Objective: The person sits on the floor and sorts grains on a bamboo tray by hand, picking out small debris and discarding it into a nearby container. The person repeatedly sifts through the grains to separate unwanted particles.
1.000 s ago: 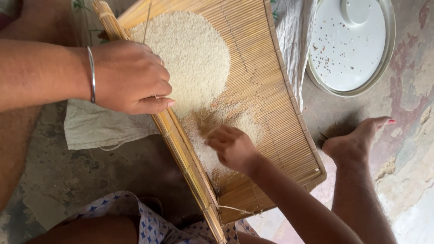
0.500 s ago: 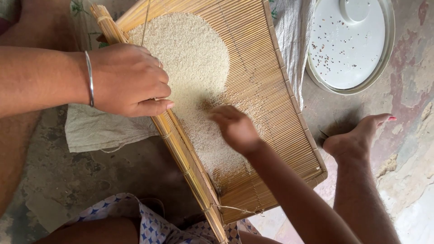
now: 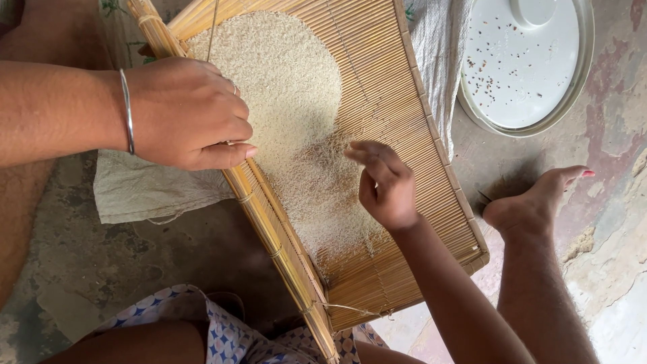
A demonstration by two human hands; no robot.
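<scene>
A woven bamboo tray [image 3: 418, 148] lies tilted across my lap, with a heap of pale grain [image 3: 283, 87] spread on it. My left hand [image 3: 185, 114], with a metal bangle on the wrist, grips the tray's thick bamboo rim. My right hand [image 3: 385, 183] rests over the thinner spread of grain near the tray's middle, fingers slightly apart and touching the grains. It holds nothing that I can see.
A round white metal plate [image 3: 526, 67] with dark specks sits on the floor at the upper right. A grey cloth sack [image 3: 148, 195] lies under the tray. My bare foot [image 3: 532, 202] rests on the concrete floor to the right.
My right hand has moved up the tray through the grain, from the lower part toward the middle. The left hand keeps its grip on the rim.
</scene>
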